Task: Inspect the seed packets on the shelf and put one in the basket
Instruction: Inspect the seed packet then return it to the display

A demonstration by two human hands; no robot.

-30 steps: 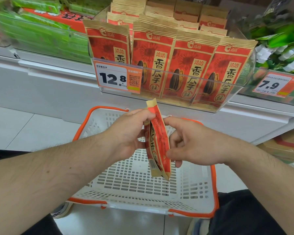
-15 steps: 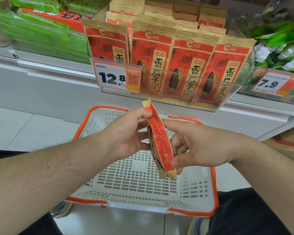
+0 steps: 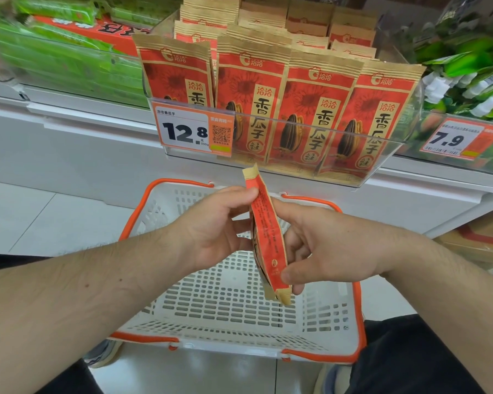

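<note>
Basket [image 3: 345, 322] is sitting open at 6 o'clock beneath both hands. Left hand [image 3: 214, 231] and right hand [image 3: 322, 248] are pinching the seed packet [image 3: 268, 240] edge-on above it; light fingertip holds are risking a slip outside the rim.

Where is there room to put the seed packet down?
The white basket looks bare inside: its slotted floor shows free between the orange rims, below the seed packet that the left hand and right hand hold. The clear shelf bin above is crowded with packets.
</note>
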